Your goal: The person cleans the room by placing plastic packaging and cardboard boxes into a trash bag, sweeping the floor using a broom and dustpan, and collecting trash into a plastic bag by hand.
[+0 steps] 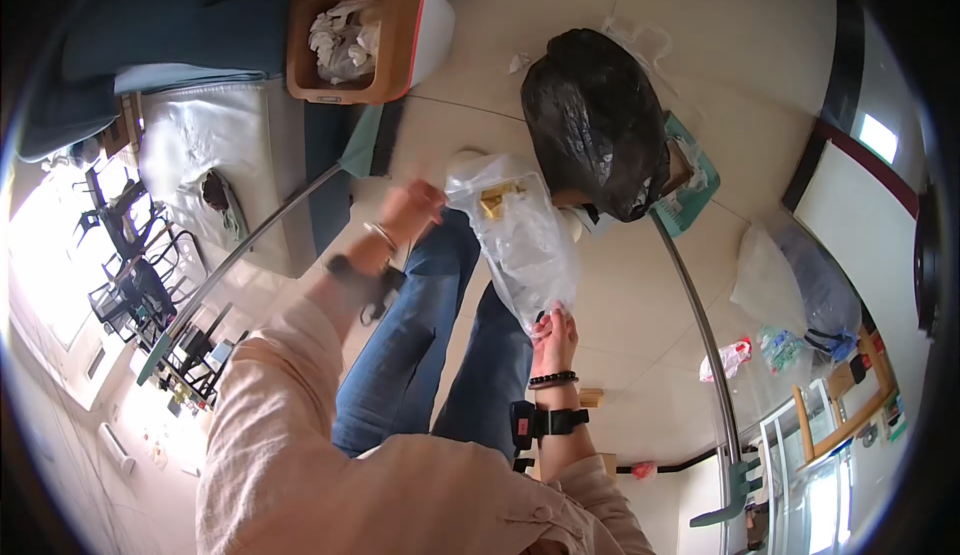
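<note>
A clear plastic bag (530, 255) with a gold-coloured piece (500, 198) showing in it or through it spreads out in front of my legs. My right hand (555, 330) pinches the bag's near end, its fingers closed on the film. Beside the bag's far left corner is my left hand (412, 207), smeared by motion. Its fingertips come up to the bag's edge, and I cannot tell whether they grip it. Just beyond the bag, a full black garbage bag (590, 125) lies on the floor, partly over a green dustpan (700, 180).
An orange-rimmed trash bin (397, 80) with crumpled tissues stands at the upper left. A long-handled broom (362, 140) leans near my left arm, and the dustpan's pole (697, 325) rises on the right. More plastic bags (790, 280) lie by the right wall.
</note>
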Demonstrator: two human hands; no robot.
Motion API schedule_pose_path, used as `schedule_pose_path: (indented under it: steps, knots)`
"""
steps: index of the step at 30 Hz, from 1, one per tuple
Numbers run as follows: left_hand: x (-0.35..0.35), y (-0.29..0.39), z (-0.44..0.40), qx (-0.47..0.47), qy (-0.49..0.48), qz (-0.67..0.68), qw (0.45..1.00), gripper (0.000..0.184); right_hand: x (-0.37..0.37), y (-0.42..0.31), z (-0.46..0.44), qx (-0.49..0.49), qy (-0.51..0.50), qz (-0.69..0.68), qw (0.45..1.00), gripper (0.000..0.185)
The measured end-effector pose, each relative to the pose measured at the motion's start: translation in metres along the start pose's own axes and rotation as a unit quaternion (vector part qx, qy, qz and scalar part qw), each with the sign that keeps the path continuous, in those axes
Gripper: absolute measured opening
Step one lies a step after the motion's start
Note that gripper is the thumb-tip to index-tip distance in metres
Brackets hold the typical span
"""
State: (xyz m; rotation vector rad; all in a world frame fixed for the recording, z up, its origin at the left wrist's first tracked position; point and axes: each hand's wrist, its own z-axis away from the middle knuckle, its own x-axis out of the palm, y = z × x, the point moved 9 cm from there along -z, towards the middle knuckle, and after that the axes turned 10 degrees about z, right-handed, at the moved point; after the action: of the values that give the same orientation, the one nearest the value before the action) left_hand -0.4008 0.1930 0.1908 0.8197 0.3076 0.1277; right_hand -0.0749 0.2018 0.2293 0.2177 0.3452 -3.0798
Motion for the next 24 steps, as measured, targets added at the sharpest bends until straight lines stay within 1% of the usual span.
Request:
schedule_pose_path:
  steps: [1, 2, 3, 4, 6, 7, 8, 9, 10, 11, 12, 13, 14, 15, 17, 18, 20, 21, 22, 23, 24]
  knots:
    - [-0.042, 0.008, -0.011, -0.047, 0.094, 0.210, 0.972, 0.053, -0.002, 0.003, -0.004, 0.000, 0.001, 0.001, 1.000, 0.021]
    - [-0.083, -0.020, -0.023, -0.164, 0.201, 0.248, 0.933, 0.066, -0.007, 0.004, -0.007, -0.004, 0.026, 0.085, 0.996, 0.022]
    - [-0.110, -0.014, -0.028, -0.210, 0.269, 0.286, 0.896, 0.062, -0.012, 0.004, -0.011, -0.009, 0.051, 0.167, 0.985, 0.024]
    - [-0.120, -0.011, -0.037, -0.210, 0.268, 0.287, 0.895, 0.062, -0.012, 0.007, -0.015, -0.010, 0.052, 0.168, 0.984, 0.024]
    - [-0.132, -0.017, -0.047, -0.209, 0.280, 0.334, 0.876, 0.055, -0.016, 0.011, -0.021, -0.026, 0.072, 0.205, 0.976, 0.014]
    - [-0.116, -0.025, -0.057, -0.237, 0.195, 0.265, 0.914, 0.051, -0.018, 0.016, -0.023, -0.023, 0.075, 0.205, 0.976, 0.014]
    - [-0.092, -0.036, -0.066, -0.178, 0.084, 0.151, 0.969, 0.058, -0.017, 0.027, -0.025, 0.000, 0.061, 0.209, 0.976, 0.013]
    - [-0.063, -0.039, -0.062, -0.158, 0.017, 0.023, 0.987, 0.068, -0.016, 0.036, -0.024, 0.022, 0.047, 0.212, 0.976, 0.013]
    - [-0.035, -0.041, -0.057, -0.122, -0.041, -0.104, 0.986, 0.079, -0.016, 0.038, -0.024, 0.022, 0.051, 0.207, 0.977, 0.013]
    - [-0.008, -0.036, -0.045, -0.129, -0.047, -0.237, 0.962, 0.092, -0.010, 0.039, -0.023, 0.010, 0.026, 0.209, 0.978, 0.014]
    - [0.021, -0.044, -0.036, -0.147, -0.122, -0.229, 0.954, 0.112, -0.007, 0.042, -0.021, 0.001, 0.003, 0.213, 0.977, 0.018]
    - [0.033, -0.053, -0.029, -0.135, -0.095, -0.244, 0.956, 0.099, -0.006, 0.044, -0.017, 0.017, 0.005, 0.181, 0.983, 0.014]
    - [0.038, -0.050, -0.026, -0.123, -0.068, -0.259, 0.955, 0.087, -0.007, 0.043, -0.016, 0.019, 0.011, 0.177, 0.984, 0.014]
    - [0.041, -0.052, -0.025, -0.122, -0.077, -0.260, 0.955, 0.087, -0.011, 0.042, -0.013, 0.014, 0.030, 0.161, 0.986, 0.014]
    - [0.029, -0.074, -0.018, -0.273, -0.059, -0.223, 0.934, 0.052, -0.020, 0.042, -0.009, 0.014, 0.066, 0.113, 0.991, 0.014]
    - [0.031, -0.083, -0.016, -0.271, -0.062, -0.227, 0.933, 0.052, -0.024, 0.045, -0.012, 0.014, 0.067, 0.108, 0.992, 0.014]
    - [0.042, -0.113, -0.007, -0.258, -0.095, -0.225, 0.935, 0.031, -0.039, 0.055, -0.019, 0.023, 0.096, 0.133, 0.986, 0.011]
    - [0.032, -0.107, -0.005, -0.217, -0.017, -0.202, 0.955, 0.029, -0.041, 0.058, -0.020, 0.005, 0.087, 0.092, 0.992, 0.012]
    - [0.033, -0.110, -0.006, -0.210, -0.028, -0.209, 0.955, 0.029, -0.045, 0.066, -0.023, 0.006, 0.095, 0.080, 0.992, 0.012]
    - [0.033, -0.109, -0.005, -0.204, -0.006, -0.201, 0.958, 0.027, -0.045, 0.067, -0.027, -0.061, 0.071, 0.168, 0.981, 0.018]
    - [0.038, -0.107, 0.000, -0.202, 0.011, -0.189, 0.961, 0.026, -0.051, 0.069, -0.026, -0.123, 0.051, 0.260, 0.956, 0.025]
